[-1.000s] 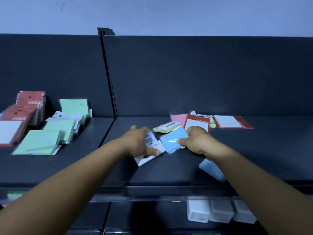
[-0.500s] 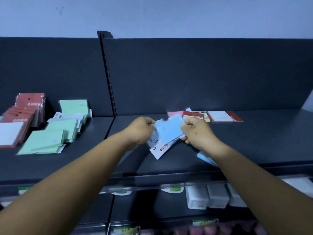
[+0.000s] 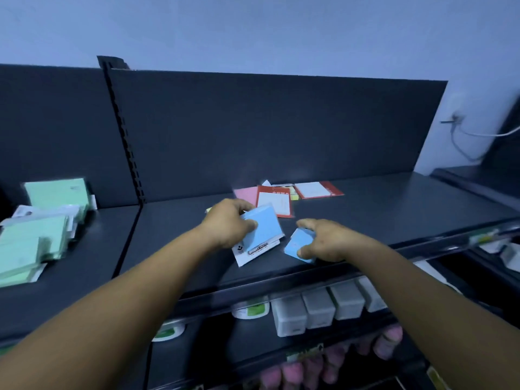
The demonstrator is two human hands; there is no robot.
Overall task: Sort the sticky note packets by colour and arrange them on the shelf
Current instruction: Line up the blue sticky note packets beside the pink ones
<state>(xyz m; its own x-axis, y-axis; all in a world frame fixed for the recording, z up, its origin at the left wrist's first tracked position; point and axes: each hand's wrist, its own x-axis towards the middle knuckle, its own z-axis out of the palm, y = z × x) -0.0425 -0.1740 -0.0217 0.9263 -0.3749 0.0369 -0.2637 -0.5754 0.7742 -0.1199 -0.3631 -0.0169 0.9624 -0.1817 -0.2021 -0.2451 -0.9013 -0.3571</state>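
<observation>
My left hand (image 3: 228,225) grips a small stack of blue sticky note packets (image 3: 264,229) with white header cards, held just above the dark shelf (image 3: 380,209). My right hand (image 3: 323,240) closes around another blue packet (image 3: 298,244) lying near the shelf's front edge. Behind the hands lie a pink packet (image 3: 245,192), a red-backed packet (image 3: 274,201) and a second red-backed packet (image 3: 318,190), with a yellow one partly hidden between them. Green packets (image 3: 36,235) are piled on the left shelf section.
A slotted upright post (image 3: 125,133) divides the two shelf sections. Below the shelf sit several white boxes (image 3: 318,308) and pink items (image 3: 337,361) on lower levels. A wall socket with a cable (image 3: 457,119) is at the right.
My right hand let go of the blue stack and dropped to the blue packet near the front edge. My left hand kept the stack. The view turned right, so the red pile at left is gone.
</observation>
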